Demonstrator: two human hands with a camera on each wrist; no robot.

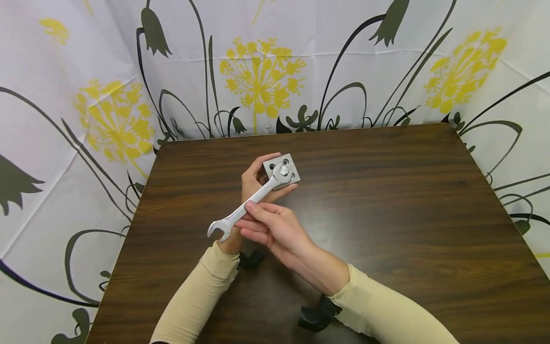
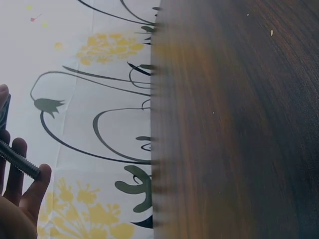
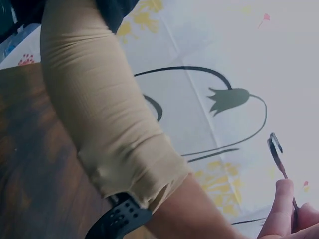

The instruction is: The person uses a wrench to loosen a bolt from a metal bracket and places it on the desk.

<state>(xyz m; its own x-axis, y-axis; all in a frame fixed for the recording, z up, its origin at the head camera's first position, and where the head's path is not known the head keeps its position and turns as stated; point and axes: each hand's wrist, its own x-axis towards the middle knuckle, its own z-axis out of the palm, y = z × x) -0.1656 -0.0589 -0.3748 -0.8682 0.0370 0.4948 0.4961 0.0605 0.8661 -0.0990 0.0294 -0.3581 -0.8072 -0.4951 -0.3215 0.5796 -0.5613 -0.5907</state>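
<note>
My left hand [image 1: 252,184] grips a square grey metal block [image 1: 294,166] with holes in its face, holding it above the table. A bolt head [image 1: 284,170] shows at that face, and the upper end of a silver wrench [image 1: 259,195] sits at it. In the left wrist view, a threaded bolt shank [image 2: 21,162] runs out beside the fingers [image 2: 19,149]. My right hand [image 1: 281,230] pinches the wrench's handle between thumb and fingers. The wrench's free, open-ended jaw points down and left, and it also shows in the right wrist view past the right hand [image 3: 283,211].
Beneath the hands lies a dark wood-grain table [image 1: 386,200] with rounded far corners. A white curtain [image 1: 331,28] with yellow and grey flowers hangs behind and at the sides. Black wrist mounts [image 1: 315,317] sit below the sleeves.
</note>
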